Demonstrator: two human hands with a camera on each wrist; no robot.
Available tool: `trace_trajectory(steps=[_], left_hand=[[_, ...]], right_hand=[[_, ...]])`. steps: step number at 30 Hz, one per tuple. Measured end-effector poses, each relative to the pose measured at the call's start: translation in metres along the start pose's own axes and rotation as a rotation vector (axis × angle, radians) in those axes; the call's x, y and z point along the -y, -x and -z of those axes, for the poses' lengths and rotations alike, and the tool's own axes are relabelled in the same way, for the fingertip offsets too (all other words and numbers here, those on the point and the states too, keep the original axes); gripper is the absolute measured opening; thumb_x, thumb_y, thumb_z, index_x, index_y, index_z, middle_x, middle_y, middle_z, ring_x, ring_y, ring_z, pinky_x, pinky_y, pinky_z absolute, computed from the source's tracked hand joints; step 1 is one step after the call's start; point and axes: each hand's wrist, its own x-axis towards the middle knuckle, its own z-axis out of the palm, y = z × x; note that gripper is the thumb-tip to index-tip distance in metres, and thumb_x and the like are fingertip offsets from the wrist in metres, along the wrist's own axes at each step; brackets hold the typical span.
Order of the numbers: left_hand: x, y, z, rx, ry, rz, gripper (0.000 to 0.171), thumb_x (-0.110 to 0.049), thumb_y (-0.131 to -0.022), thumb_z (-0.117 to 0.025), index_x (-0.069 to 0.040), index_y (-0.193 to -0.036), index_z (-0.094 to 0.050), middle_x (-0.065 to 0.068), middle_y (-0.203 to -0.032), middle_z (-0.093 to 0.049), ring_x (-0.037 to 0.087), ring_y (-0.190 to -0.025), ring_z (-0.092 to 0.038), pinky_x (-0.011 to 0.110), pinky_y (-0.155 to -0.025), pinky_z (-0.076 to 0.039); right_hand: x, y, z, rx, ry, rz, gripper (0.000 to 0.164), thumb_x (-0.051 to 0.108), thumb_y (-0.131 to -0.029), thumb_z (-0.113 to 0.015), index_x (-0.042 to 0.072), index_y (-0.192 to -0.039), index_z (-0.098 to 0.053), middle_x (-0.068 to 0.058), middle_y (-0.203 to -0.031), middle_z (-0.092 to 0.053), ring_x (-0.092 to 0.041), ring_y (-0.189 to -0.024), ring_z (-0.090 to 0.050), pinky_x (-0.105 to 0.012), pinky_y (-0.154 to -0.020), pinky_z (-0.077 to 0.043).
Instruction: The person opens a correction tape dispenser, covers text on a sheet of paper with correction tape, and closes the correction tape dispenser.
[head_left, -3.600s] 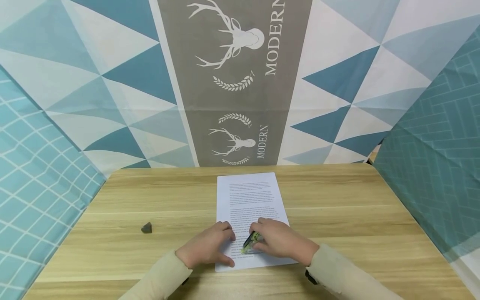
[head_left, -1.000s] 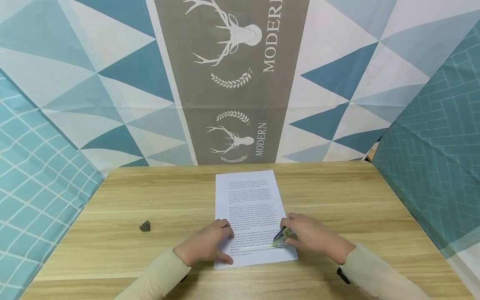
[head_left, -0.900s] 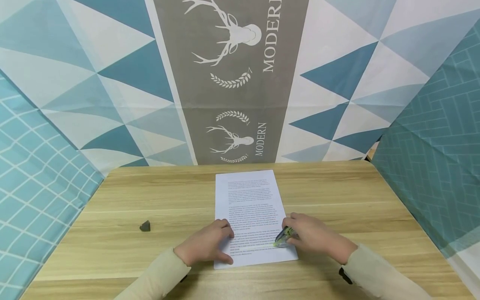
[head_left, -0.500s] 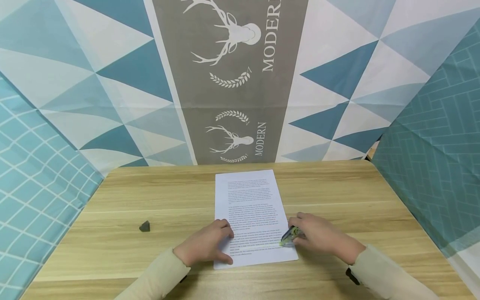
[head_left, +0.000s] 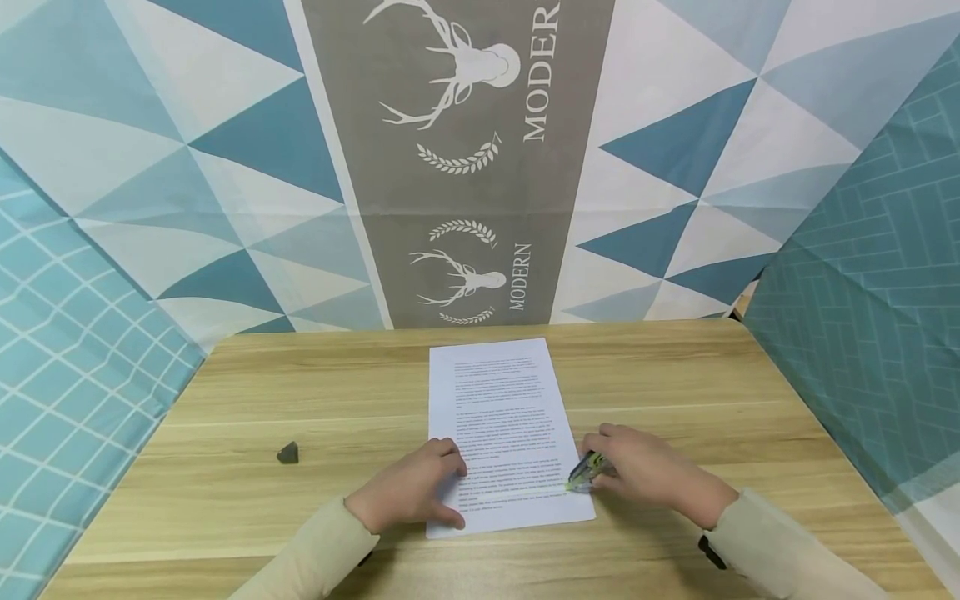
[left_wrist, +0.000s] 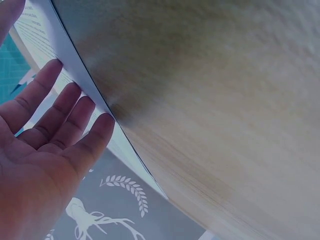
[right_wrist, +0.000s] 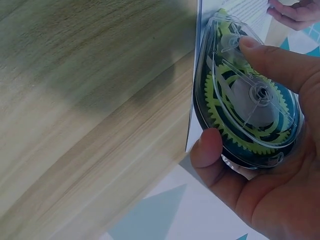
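My right hand point(head_left: 648, 471) grips a correction tape dispenser point(right_wrist: 250, 107), whose clear case shows green gear wheels inside. Its tip meets the printed paper sheet point(head_left: 495, 392) near the right edge, low on the page. A pale strip crosses the text to the left of the tip. On the sheet's lower left edge rests my left hand point(head_left: 408, 487), its fingers relaxed and spread from the thumb. In the left wrist view, the left fingertips point(left_wrist: 105, 122) touch the paper along its edge.
The paper lies on a wooden table point(head_left: 675, 392). Left of it sits a small dark, angular piece point(head_left: 288, 452). Patterned cloth point(head_left: 465, 208) stands behind the table, with tiled-pattern cloth on both sides.
My right hand has slid the correction tape dispenser rightward across the lower page, to near the paper's right edge. A pale strip now trails behind it. The left hand stays in place.
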Motion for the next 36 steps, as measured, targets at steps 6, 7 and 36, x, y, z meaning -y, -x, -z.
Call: trace_trajectory(steps=[6, 7, 36], left_hand=[[0.001, 0.0, 0.0, 0.007, -0.004, 0.005, 0.053, -0.045, -0.065, -0.08, -0.01, -0.102, -0.064, -0.001, -0.105, -0.056, 0.011, -0.094, -0.05, 0.026, -0.089, -0.047], [0.001, 0.0, 0.0, 0.007, -0.004, 0.008, 0.053, -0.045, -0.065, -0.08, -0.01, -0.102, -0.064, -0.001, -0.105, -0.056, 0.011, -0.094, -0.049, 0.026, -0.088, -0.047], [-0.001, 0.002, 0.002, -0.004, 0.027, 0.011, 0.053, -0.044, -0.065, -0.08, -0.01, -0.103, -0.065, -0.003, -0.104, -0.056, 0.01, -0.094, -0.049, 0.024, -0.089, -0.046]], right_hand=[[0.003, 0.001, 0.002, -0.006, 0.039, 0.013, 0.024, 0.025, -0.078, -0.074, 0.018, -0.097, -0.061, 0.008, -0.081, -0.052, -0.001, -0.068, -0.043, -0.02, -0.056, -0.039], [0.004, 0.001, 0.002, -0.008, 0.049, 0.018, 0.025, 0.025, -0.077, -0.074, 0.018, -0.097, -0.061, 0.007, -0.081, -0.053, -0.001, -0.068, -0.043, -0.02, -0.056, -0.039], [-0.008, 0.008, -0.005, -0.061, -0.029, 0.009, 0.026, 0.028, -0.08, -0.072, 0.018, -0.102, -0.062, 0.01, -0.089, -0.055, 0.001, -0.074, -0.048, -0.02, -0.061, -0.043]])
